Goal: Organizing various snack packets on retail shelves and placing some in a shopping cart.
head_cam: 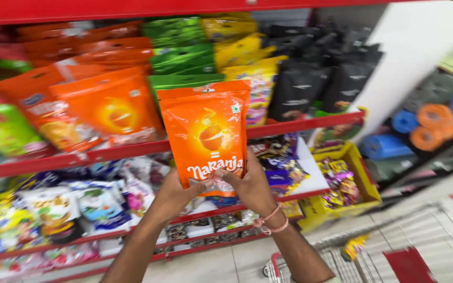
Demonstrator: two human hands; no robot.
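I hold an orange stand-up pouch (205,133) upright in front of a red store shelf (132,152). My left hand (174,196) grips its lower left corner, and my right hand (250,188) grips its lower right corner. A pink band sits on my right wrist. The pouch has an orange fruit picture and a clear window at the bottom. Similar orange pouches (106,110) stand on the shelf just to its left.
Green, yellow and black pouches fill the shelf's upper row. Blue and white packets (53,209) lie on the lower shelf. A yellow box of sweets (344,181) sits at the shelf end. A wire shopping trolley (394,246) stands at lower right. Rolled mats (436,120) are at right.
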